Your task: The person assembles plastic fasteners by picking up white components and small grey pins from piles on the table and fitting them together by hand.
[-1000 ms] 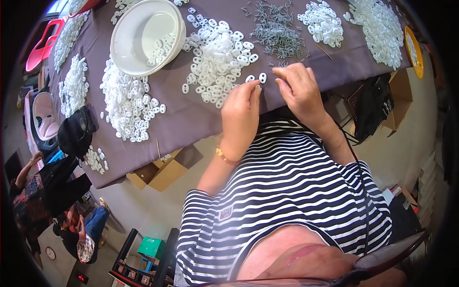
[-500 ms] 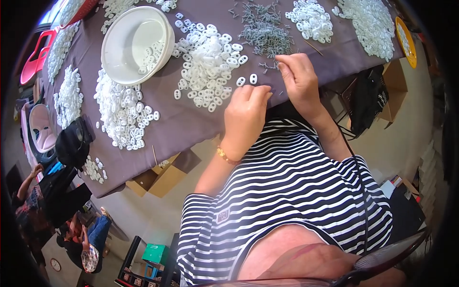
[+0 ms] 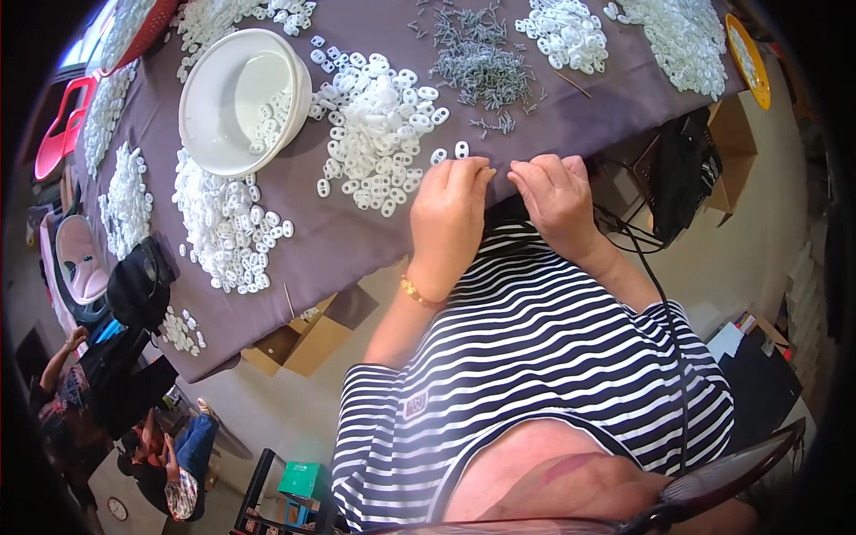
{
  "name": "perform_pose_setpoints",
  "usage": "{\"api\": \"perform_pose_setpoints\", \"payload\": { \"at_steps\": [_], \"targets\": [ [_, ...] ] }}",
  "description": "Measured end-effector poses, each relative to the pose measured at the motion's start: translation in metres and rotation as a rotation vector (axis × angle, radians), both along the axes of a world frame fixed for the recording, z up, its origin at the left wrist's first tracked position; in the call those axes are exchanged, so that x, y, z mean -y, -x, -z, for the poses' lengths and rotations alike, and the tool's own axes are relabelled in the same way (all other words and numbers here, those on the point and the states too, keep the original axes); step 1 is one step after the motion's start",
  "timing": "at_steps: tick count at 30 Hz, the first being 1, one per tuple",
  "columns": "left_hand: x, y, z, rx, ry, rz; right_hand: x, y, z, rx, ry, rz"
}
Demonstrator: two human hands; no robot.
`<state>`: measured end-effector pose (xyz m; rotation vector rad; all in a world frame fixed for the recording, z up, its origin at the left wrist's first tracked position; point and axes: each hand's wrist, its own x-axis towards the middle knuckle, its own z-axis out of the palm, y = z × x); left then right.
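Note:
At the table's near edge my left hand [image 3: 446,214] is closed in a pinch, thumb against fingertips. Facing it across a small gap is my right hand [image 3: 560,201], its fingers pinched as well. Whatever sits in either pinch is too small or hidden to name. Just beyond my left fingers lie two loose white oval pieces with two holes each [image 3: 461,150]. A larger heap of the same white pieces [image 3: 374,134] spreads behind them. Past my right hand is a pile of small grey screw-like pieces [image 3: 490,76], with a few stragglers on its near side.
A cream bowl [image 3: 192,107] holding some white pieces leans on another white heap [image 3: 227,232]. More heaps [image 3: 571,36] lie along the far side. A thin stick [image 3: 573,85] rests near the screws. A yellow plate [image 3: 761,89] is at the right edge, cardboard boxes [image 3: 316,343] below.
My right hand has drawn back from the edge of the grey pile toward my left hand, still pinched. My left hand stays almost in place. The whole view has shifted slightly.

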<state>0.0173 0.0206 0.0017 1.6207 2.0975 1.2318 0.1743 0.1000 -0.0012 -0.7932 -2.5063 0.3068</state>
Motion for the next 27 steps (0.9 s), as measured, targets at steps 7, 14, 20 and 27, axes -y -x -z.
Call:
{"api": "perform_pose_setpoints", "payload": {
  "at_steps": [7, 14, 20, 27],
  "targets": [
    [0.000, 0.002, -0.002, 0.064, -0.015, -0.038, -0.004, 0.000, 0.011, -0.033, -0.026, -0.013],
    [0.001, 0.003, -0.003, 0.066, 0.047, -0.060, -0.010, -0.006, 0.014, -0.111, -0.069, -0.128],
    [0.000, 0.003, -0.002, 0.086, 0.027, -0.059, -0.013, -0.005, 0.012, -0.053, -0.058, -0.153],
    [-0.002, 0.003, 0.001, 0.100, 0.025, -0.049, -0.023, 0.022, 0.010, -0.232, 0.154, 0.176]
  ]
}}
